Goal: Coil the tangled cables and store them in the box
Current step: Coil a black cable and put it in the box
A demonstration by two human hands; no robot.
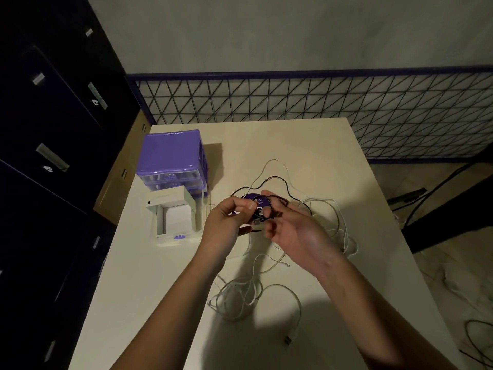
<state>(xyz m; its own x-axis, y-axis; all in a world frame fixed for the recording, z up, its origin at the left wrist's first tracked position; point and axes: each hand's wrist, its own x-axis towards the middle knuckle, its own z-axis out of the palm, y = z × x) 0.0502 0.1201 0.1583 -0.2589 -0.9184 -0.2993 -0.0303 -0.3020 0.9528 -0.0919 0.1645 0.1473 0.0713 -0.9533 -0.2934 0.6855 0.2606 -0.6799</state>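
Black cable (277,180) is being held by its plug in the left hand (226,220); the right hand (290,231) is cupped loosely. White cables (240,295) are lying tangled, none seemingly boxed; box (174,220) open.

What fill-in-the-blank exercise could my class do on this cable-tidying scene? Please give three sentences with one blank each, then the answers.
1. The drawer unit at the table's far left corner has a top coloured ____.
2. The cable looping behind both hands, the left hand and the right hand, is coloured ____.
3. The open box in front of the drawer unit lies nearer the person's ____ hand.

Missing words: purple; black; left
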